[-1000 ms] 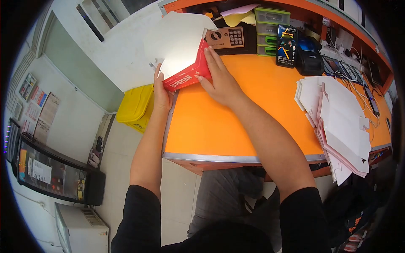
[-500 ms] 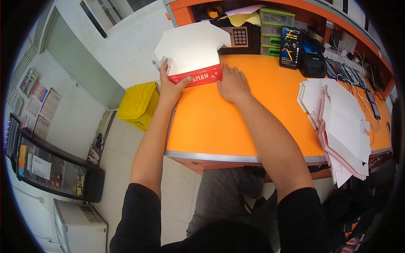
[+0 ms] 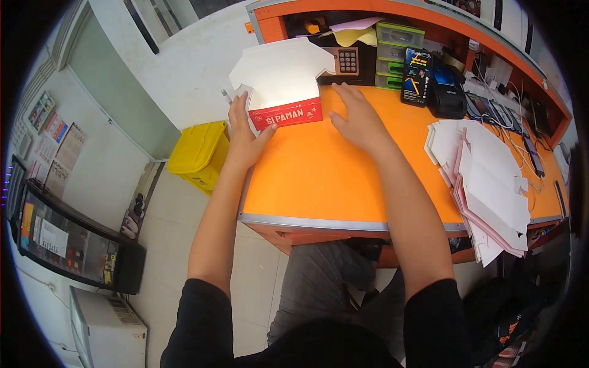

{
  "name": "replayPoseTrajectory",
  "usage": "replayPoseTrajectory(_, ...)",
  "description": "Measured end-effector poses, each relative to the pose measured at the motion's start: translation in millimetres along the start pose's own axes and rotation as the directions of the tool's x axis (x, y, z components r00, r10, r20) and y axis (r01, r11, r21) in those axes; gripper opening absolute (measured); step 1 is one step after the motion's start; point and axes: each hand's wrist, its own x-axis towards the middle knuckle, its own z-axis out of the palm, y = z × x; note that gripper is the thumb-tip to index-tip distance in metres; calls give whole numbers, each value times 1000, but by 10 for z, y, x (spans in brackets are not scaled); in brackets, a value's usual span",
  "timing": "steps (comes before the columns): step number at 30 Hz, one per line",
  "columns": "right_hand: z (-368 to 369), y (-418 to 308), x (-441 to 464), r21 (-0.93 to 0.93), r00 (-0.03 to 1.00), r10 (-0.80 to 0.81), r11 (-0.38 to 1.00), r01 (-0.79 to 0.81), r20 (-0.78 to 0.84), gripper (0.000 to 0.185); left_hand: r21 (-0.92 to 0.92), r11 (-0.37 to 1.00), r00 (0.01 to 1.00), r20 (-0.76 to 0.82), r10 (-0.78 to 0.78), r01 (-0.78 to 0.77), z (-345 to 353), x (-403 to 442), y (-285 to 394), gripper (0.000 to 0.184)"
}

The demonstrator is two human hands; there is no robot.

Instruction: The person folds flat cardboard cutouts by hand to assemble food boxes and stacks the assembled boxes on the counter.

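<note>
A red and white cardboard box [image 3: 286, 115] with "SI PAMAN" on its front stands at the far left of the orange table [image 3: 319, 178]. Its white lid is raised, and the inside shows white. My left hand [image 3: 246, 135] is at the box's left front corner, thumb and fingers apart. To the right of the box, my right hand [image 3: 359, 119] is spread open, a small gap from its side, holding nothing. Flat unfolded cardboard pieces [image 3: 488, 184] lie stacked on the table's right side.
Behind the box are a safe [image 3: 347, 61] and green drawers [image 3: 399, 55]. A phone [image 3: 416, 76] leans beside a black device [image 3: 448, 95]. Phones and cables lie at the right back. A yellow bin [image 3: 197, 153] stands on the floor at left.
The box has been lowered from a tilted hold onto the table, its front now facing me. My right hand has come off its side and moved right; my left hand's grip has loosened.
</note>
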Motion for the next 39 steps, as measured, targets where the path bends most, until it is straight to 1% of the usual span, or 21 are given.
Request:
replayPoseTrajectory(2,-300,-213,-362,86,999,-36,996,34,19,64,45,999,995,97,3,-8,-138,-159,226,97)
replayPoseTrajectory(4,-422,-341,-962,-81,994,-109,991,110,12,67,98,994,972,234,18,-42,-273,-430,456,94)
replayPoseTrajectory(6,-587,-472,-1583,-314,990,-88,942,119,111,75,193,979,930,366,-18,-57,-367,-785,759,84)
replayPoseTrajectory(8,-728,-581,-2065,-344,985,-55,932,110,164,80,296,949,829,554,-81,-105,-460,-950,936,76)
replayPoseTrajectory(9,-824,-633,-2279,-357,981,-34,928,102,192,83,292,948,831,554,-59,-128,-448,-1039,1043,75)
replayPoseTrajectory(12,-1116,-784,-2690,-277,978,28,960,31,206,84,298,938,847,531,-8,-178,-451,-1230,1302,74)
replayPoseTrajectory(13,-1228,-803,-2773,-234,981,8,971,38,195,74,292,938,848,529,3,-186,-446,-1269,1381,75)
replayPoseTrajectory(14,-1384,-785,-2838,-149,984,83,987,-59,156,70,290,938,849,529,8,-190,-441,-1306,1448,76)
replayPoseTrajectory(15,-1566,-743,-2903,-55,979,159,987,-153,126,67,303,929,847,531,20,-211,-422,-1340,1507,82)
replayPoseTrajectory(16,-1728,-699,-2950,44,966,236,969,-242,105,64,295,929,849,528,35,-222,-402,-1359,1538,84)
replayPoseTrajectory(17,-1877,-645,-2917,-28,970,236,971,-238,-67,62,288,930,849,526,47,-230,-385,-1391,1557,87)
replayPoseTrajectory(18,-2031,-550,-2828,-102,948,213,965,-242,-236,61,281,930,851,522,58,-236,-372,-1421,1579,89)
replayPoseTrajectory(20,-2307,-250,-2658,-295,953,95,938,-182,-286,66,276,930,852,519,69,-244,-357,-1487,1640,92)
replayPoseTrajectory(23,-2379,143,-2500,-445,982,132,877,-179,-136,69,241,939,856,509,92,-244,-366,-1578,1757,96)
replayPoseTrajectory(26,-2355,309,-2390,-407,973,217,884,-229,-77,62,188,954,851,515,107,-234,-359,-1707,1839,101)
replayPoseTrajectory(29,-2390,406,-2324,-402,934,346,870,-285,87,60,167,961,838,537,101,-222,-338,-1849,1887,108)
replayPoseTrajectory(32,-2361,532,-2346,-297,952,307,909,-293,0,42,171,961,840,535,94,-217,-318,-1911,1865,106)
replayPoseTrajectory(35,-2381,314,-2243,-385,922,384,844,-373,-52,28,157,965,849,519,99,-209,-298,-1907,1878,104)
replayPoseTrajectory(38,-2271,384,-2273,-510,944,210,800,-316,-256,24,179,960,857,507,98,-215,-262,-1921,1881,101)
replayPoseTrajectory(39,-2266,387,-2274,-508,935,198,796,-328,-293,23,175,960,859,502,102,-217,-251,-1923,1873,100)
